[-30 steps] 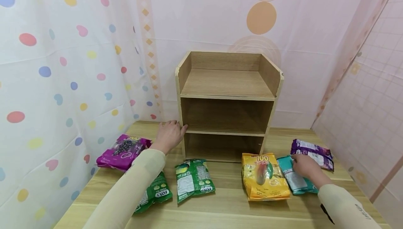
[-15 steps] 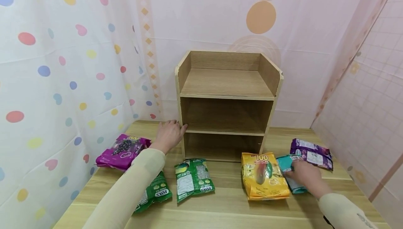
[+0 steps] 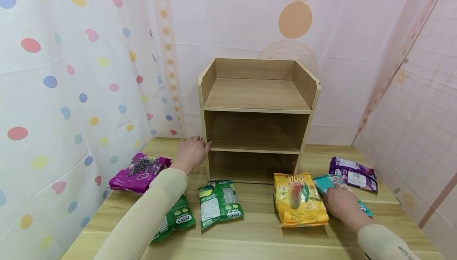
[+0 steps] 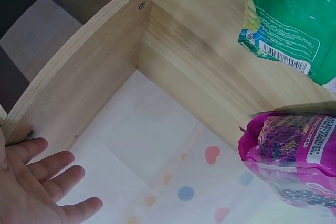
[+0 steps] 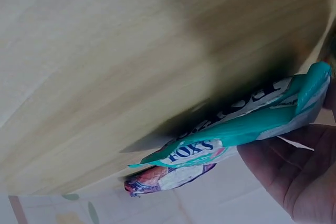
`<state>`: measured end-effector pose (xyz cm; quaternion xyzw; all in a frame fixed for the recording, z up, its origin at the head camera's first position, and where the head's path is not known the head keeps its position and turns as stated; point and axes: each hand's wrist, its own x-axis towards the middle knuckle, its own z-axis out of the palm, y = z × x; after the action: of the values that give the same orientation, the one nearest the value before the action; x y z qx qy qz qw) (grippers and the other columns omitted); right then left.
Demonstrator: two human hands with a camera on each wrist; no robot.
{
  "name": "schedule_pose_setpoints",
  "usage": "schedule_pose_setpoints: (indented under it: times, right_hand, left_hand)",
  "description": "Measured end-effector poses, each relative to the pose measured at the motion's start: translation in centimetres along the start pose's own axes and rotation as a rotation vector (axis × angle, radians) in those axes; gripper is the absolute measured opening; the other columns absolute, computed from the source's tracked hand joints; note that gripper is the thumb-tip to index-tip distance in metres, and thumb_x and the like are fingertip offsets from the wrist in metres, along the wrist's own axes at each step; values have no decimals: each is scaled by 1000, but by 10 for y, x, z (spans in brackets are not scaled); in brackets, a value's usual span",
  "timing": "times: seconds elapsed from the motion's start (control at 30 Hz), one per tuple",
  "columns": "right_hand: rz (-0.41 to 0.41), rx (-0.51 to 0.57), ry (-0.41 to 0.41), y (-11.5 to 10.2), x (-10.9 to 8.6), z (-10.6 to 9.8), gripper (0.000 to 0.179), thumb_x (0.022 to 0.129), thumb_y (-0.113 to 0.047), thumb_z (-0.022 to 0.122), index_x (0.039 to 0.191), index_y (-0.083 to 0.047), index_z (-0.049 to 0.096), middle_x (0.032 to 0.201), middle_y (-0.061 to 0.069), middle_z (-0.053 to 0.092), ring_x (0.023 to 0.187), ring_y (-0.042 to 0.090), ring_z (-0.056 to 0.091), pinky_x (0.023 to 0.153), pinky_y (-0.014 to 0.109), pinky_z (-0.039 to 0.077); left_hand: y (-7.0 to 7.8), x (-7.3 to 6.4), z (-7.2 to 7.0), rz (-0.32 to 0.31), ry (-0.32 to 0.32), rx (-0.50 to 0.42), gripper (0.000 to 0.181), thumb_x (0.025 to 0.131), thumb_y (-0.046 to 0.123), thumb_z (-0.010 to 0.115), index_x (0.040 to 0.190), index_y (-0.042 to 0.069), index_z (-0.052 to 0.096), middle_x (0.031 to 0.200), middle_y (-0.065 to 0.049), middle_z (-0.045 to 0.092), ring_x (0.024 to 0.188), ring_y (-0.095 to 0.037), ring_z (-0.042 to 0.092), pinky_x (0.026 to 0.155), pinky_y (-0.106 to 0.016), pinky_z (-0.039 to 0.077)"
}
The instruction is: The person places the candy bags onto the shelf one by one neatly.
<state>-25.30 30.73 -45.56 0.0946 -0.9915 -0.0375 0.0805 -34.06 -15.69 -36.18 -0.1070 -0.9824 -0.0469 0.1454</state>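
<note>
My right hand (image 3: 342, 204) grips a teal Fox's candy bag (image 3: 323, 182) at the table's right. In the right wrist view this bag (image 5: 236, 135) stands tilted on edge, with the thumb against one face; the other fingers are mostly hidden. My left hand (image 3: 192, 155) rests against the left side panel of a wooden shelf unit (image 3: 257, 111), its thumb at the front edge. In the left wrist view its fingers (image 4: 58, 182) spread loosely along the panel's outer face. A yellow mango candy bag (image 3: 300, 202) lies just left of the right hand.
A purple bag (image 3: 353, 174) lies at the right, behind the teal one. Two green Fox's bags (image 3: 219, 204) and a magenta grape candy bag (image 3: 141, 172) lie left of centre, one green bag partly under the left forearm. Printed curtains (image 3: 232, 18) enclose the table (image 3: 250, 236).
My right hand has shifted left and towards me over the teal bag, whose far right corner now shows beyond the fingers. The left hand stays on the shelf unit.
</note>
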Motion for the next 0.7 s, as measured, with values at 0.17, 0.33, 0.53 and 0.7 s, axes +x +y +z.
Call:
schedule_pose_setpoints:
  times: [0.17,0.33,0.53,0.7]
  right_hand:
    - [7,49,-40,5,6,-6,11,78,-7,66,75,-1,56,69,12,56,64,30,59,59,50,52]
    - [28,177,38,13,9,-13,10,80,-4,62,73,-2,55,65,9,55,57,24,53,51,45,48]
    - [76,373,35,27,15,-25,17,90,-6,49,84,4,61,72,14,59,60,24,50,55,44,45]
    - [143,481,-44,34,19,-36,28,93,-8,44,99,8,66,97,27,65,76,31,58,70,52,49]
  left_hand:
    - [-1,1,1,-9,-9,-13,57,107,43,35,124,-2,66,132,-21,59,125,-40,51,107,-63,31]
    - [-2,1,3,-4,9,-20,57,107,43,36,121,-2,68,130,-20,61,123,-40,53,106,-64,32]
    - [-2,1,3,0,22,-20,56,107,43,36,118,-1,70,127,-19,63,121,-40,55,105,-64,33]
    - [-1,1,3,-4,16,-21,57,107,43,36,120,-1,69,129,-19,62,123,-40,54,106,-64,32]
